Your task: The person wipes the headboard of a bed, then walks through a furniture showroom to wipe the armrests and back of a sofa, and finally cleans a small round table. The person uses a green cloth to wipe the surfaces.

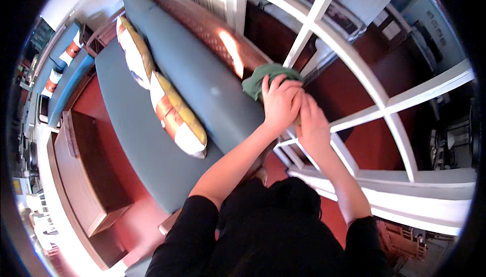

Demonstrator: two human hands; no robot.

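A crumpled dark green cloth (264, 76) is bunched at the far end of my reach, by the top corner of the blue sofa's backrest (197, 69). My left hand (281, 102) grips it from above, fingers bent over its near side. Close against the left hand, my right hand (312, 125) has its fingers together and curled; what lies under them is hidden. Both forearms stretch forward from black short sleeves. A sliver of something brownish shows between the two palms, too small to name.
A white lattice window frame (386, 109) stands close on the right. Two cushions (177, 117) in white, yellow and orange-brown lean along the blue seat (126, 100). To the left are a low wooden table (76, 170) and another blue sofa (68, 92) on the red floor (147, 203).
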